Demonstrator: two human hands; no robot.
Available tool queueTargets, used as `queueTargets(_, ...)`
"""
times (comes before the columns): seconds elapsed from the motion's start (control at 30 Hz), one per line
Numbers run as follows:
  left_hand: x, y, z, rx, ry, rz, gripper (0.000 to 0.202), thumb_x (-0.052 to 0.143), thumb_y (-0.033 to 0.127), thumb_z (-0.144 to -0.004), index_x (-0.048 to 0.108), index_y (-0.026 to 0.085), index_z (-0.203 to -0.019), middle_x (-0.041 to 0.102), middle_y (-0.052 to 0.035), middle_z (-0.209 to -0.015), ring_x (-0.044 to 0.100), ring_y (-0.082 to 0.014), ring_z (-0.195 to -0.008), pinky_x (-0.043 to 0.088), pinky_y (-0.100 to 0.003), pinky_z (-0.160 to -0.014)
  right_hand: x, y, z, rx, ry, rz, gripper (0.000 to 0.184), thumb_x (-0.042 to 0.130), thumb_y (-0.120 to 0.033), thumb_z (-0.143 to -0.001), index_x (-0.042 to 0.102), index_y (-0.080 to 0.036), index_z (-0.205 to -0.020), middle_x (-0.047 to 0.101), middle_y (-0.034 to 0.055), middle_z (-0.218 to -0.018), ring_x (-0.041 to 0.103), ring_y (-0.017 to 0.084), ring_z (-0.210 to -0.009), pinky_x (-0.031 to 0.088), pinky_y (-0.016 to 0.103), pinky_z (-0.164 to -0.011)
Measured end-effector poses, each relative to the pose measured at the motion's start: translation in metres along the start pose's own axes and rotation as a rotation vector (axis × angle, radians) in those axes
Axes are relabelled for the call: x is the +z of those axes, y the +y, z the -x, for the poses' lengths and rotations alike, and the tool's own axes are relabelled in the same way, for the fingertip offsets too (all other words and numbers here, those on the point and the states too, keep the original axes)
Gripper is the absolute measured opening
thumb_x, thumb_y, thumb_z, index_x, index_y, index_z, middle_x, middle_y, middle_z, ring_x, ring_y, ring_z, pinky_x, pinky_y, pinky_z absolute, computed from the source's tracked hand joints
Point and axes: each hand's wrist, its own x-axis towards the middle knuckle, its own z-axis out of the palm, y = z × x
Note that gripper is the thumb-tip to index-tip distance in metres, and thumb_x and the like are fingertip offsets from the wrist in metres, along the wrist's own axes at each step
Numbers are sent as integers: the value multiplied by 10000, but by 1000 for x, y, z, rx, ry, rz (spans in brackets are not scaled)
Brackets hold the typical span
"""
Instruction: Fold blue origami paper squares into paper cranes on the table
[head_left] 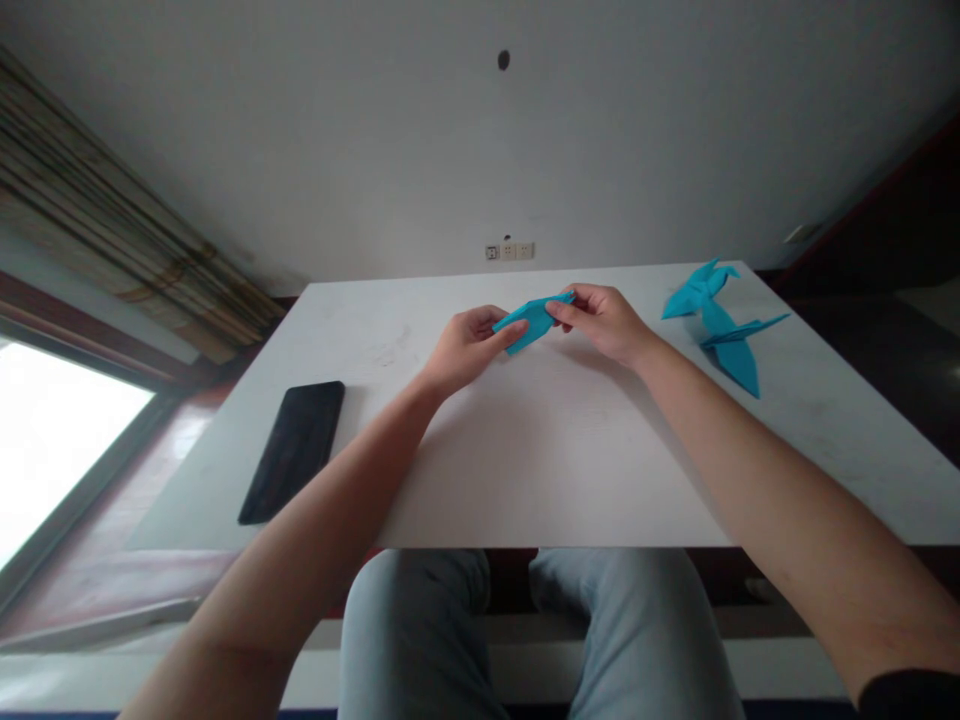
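A piece of folded blue paper [532, 318] is held a little above the white table, between both hands. My left hand [476, 345] pinches its left end, thumb on top and fingers beneath. At the right end my right hand [600, 318] grips a narrow part of the paper between thumb and fingers. The fingers partly cover both ends. To the right of my right hand lie two blue origami cranes, one farther back [697, 292] and one nearer [731, 345], close together or touching.
A black phone or tablet [294, 450] lies on the left part of the white table [555, 470], beside my left forearm. The wall with sockets [508, 252] rises behind the table. A curtain [112, 210] and window are at the left; my knees show below the front edge.
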Motion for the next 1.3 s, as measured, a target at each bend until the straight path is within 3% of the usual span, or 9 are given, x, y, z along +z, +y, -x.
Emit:
queueTargets(0.13,-4,0,-3,34,18,-47,567,891,751,-881,773,200,-812,731,-28,-751,615,-149,-702,476,-288,-647,-2,0,-2,15,44,-24,684,924,-876,-770,702,-230,-799,658,4,-732,576,163,-701,507,326,-677)
queueTargets(0.27,-5,-3,-4,-31,88,6,527,906,712,-877,798,197,-892,746,-25,-787,649,-136,-706,506,-267,-652,-2,0,-4,62,159,-127,704,908,-901,-765,695,-239,-869,680,-3,-776,545,125,-651,485,279,-609)
queueTargets(0.47,3,-8,-2,-62,111,144,508,993,544,-833,712,213,-1097,786,-10,-929,814,-175,-841,607,-279,-753,17,3,3,86,-19,-167,703,1033,-762,-693,680,-255,-1027,746,5,-967,638,133,-723,544,270,-603)
queueTargets(0.6,8,-15,-3,-44,96,223,624,1018,481,-831,581,256,-1216,802,8,-956,847,-192,-845,636,-309,-786,20,9,5,37,-42,-169,641,993,-685,-800,600,-287,-1115,712,-39,-922,643,131,-670,579,295,-598)
queueTargets(0.73,7,-19,-6,21,65,249,635,1010,489,-849,533,267,-1205,804,7,-962,865,-212,-908,640,-324,-823,16,14,3,-33,-26,-138,537,923,-595,-915,551,-321,-1189,678,-61,-905,621,126,-628,583,300,-577)
queueTargets(0.87,5,-21,-8,37,36,246,613,1011,489,-848,558,259,-1190,828,-15,-990,867,-222,-929,638,-336,-836,15,18,2,-53,-24,-116,471,909,-541,-939,564,-312,-1162,678,-40,-969,596,107,-612,572,293,-555)
queueTargets(1.03,6,-22,-8,54,48,264,613,1046,440,-792,640,250,-1211,854,-22,-1009,856,-204,-904,652,-344,-853,16,19,2,-62,-13,-129,566,974,-566,-867,579,-321,-1190,680,-29,-1014,598,122,-661,582,287,-546)
queueTargets(1.2,7,-20,-8,79,60,229,475,1057,462,-757,765,202,-1025,866,-46,-1017,824,-193,-936,655,-356,-903,17,15,2,-109,-8,-122,580,1010,-620,-811,641,-298,-1123,712,5,-1142,591,116,-707,550,260,-538)
queueTargets(1.3,7,-15,-6,43,63,199,455,1048,501,-768,809,193,-1002,873,-57,-1015,809,-188,-927,644,-351,-904,17,12,4,-91,-30,-95,544,985,-664,-834,675,-280,-1062,724,-6,-1098,567,99,-648,518,264,-536)
